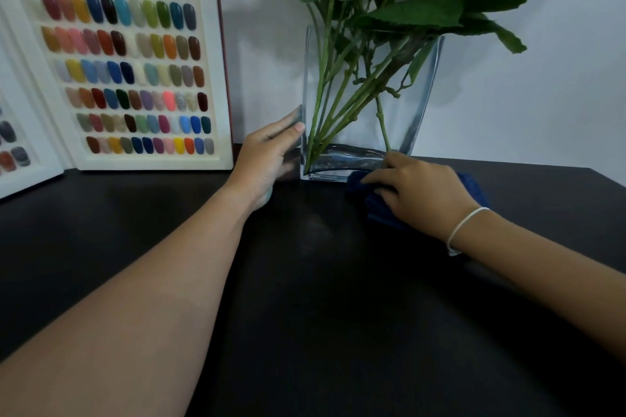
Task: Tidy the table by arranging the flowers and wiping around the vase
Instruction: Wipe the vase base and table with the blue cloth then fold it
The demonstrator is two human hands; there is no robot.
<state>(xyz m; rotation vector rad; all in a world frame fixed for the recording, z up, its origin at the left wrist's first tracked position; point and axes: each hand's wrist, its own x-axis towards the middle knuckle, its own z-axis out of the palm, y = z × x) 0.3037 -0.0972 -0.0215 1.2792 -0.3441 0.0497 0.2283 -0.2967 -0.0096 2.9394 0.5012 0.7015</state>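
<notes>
Left hand [267, 156] braces the glass vase [369, 105] at its left edge, fingers [288, 129] spread flat against the glass rather than wrapped round it. Right hand [420, 193] presses a dark blue cloth [474, 189] onto the black tabletop [305, 315], right up against the front foot of the vase, fingers laid out flat over the cloth and pinning it down.

This looks like the wiping part of the job. To do it well, I'd say keep that left hand firm so the vase doesn't skate or tip, and run the cloth tight along the base, then round the right corner. There's a faint pale smear [318, 227] on the tabletop just in front of the vase; that wants a pass too.

The vase stands at the back of the tabletop, near the wall, just right of the open nail colour chart [128, 54]. Inside it: a bunch of green stems [338, 101] fanning up from the bottom left corner, broad leaves [423, 10] spilling over the rim. A shallow band at the bottom may be water or thick glass, I can't tell. The blooms are mostly out of sight.
</notes>
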